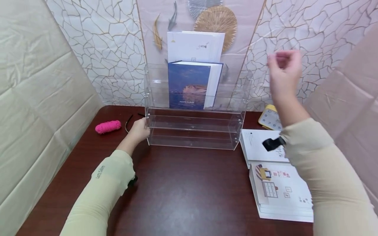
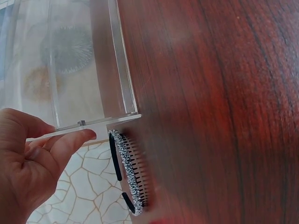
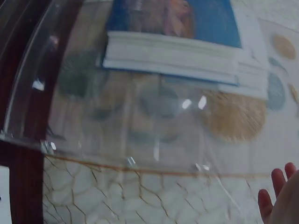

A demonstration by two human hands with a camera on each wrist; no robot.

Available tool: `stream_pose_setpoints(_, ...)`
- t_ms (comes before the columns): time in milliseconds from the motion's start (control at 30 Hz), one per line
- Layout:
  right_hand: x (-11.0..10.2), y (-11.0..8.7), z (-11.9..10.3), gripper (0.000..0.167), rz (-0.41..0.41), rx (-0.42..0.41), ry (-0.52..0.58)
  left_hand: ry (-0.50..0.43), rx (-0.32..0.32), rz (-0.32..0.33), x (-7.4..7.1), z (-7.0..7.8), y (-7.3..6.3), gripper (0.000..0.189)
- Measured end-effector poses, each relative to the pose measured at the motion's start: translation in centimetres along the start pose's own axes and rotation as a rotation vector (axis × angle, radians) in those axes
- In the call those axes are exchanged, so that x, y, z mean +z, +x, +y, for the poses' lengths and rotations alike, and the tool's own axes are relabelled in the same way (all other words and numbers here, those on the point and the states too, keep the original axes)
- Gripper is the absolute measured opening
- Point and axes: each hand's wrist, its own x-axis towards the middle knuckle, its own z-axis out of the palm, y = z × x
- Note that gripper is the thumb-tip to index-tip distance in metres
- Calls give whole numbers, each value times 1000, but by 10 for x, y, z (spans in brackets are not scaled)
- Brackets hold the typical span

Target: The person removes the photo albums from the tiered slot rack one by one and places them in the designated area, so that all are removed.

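A clear acrylic rack with stepped tiers stands at the back of the dark wooden table. In its upper tiers stand a blue photo album and, behind it, a white book. My left hand holds the rack's lower left corner. In the left wrist view the thumb and fingers of my left hand pinch the edge of the rack's side panel. My right hand is raised in the air to the right of the rack, blurred, and holds nothing. The fingertips of that hand show near the rack's clear front.
A pink yarn ball and a black toothed headband lie left of the rack. A yellow clock sits at the back right. Two white booklets lie on the table's right side. Padded walls close in both sides.
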Motion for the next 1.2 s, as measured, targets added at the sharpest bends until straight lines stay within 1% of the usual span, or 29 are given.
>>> stream_pose_setpoints(100,31,-2,21,25,-77,-15,-162,4,10,3,1,0,0,29)
stream_pose_setpoints(200,54,-12,42,34,-149,-30,-279,4,11,-5,2,0,0,28)
stream_pose_setpoints(333,77,-25,61,50,-219,-36,-362,2,5,-10,3,-1,-2,28)
stream_pose_setpoints(433,88,-31,68,61,-246,-28,-381,6,3,-10,3,-2,-2,27)
stream_pose_setpoints(500,93,-33,70,67,-234,-16,-396,7,2,-11,3,-2,-2,25)
stream_pose_setpoints(600,97,-34,72,73,-196,-7,-390,8,2,-14,2,-1,-2,23)
stream_pose_setpoints(700,100,-33,75,75,-168,-24,-366,13,7,-15,0,0,-1,23)
stream_pose_setpoints(767,103,-32,76,74,-163,-29,-375,15,7,-14,0,0,0,22)
stream_pose_setpoints(833,105,-33,77,71,-183,-27,-393,19,9,-8,-2,0,0,21)
stream_pose_setpoints(967,109,-35,78,65,-227,-33,-482,29,12,10,-3,0,0,19)
stream_pose_setpoints(1033,110,-37,79,64,-234,-44,-509,33,14,13,-3,0,0,20)
stream_pose_setpoints(1100,111,-39,80,64,-240,-47,-518,31,12,11,-3,0,0,20)
stream_pose_setpoints(1200,112,-40,82,64,-244,-51,-499,28,21,15,-2,0,0,20)
